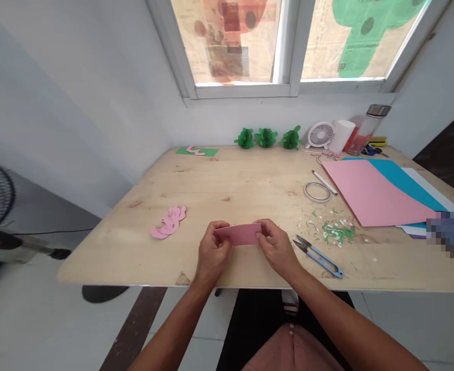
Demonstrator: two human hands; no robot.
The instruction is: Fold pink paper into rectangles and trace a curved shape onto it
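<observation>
A small rectangular strip of pink paper is held between both hands, just above the table near its front edge. My left hand pinches its left end, thumb in front. At the right end my right hand grips it between thumb and fingers. To the left lies a pile of curvy pink paper cutouts. Blue-handled thread snips rest on the wood to the right of my right hand. Behind them are green and white paper scraps.
Pink and blue paper sheets lie at the right. A tape roll and a white pen sit nearby. Green paper figures, a small fan and a bottle line the wall. A green strip lies back left on the table.
</observation>
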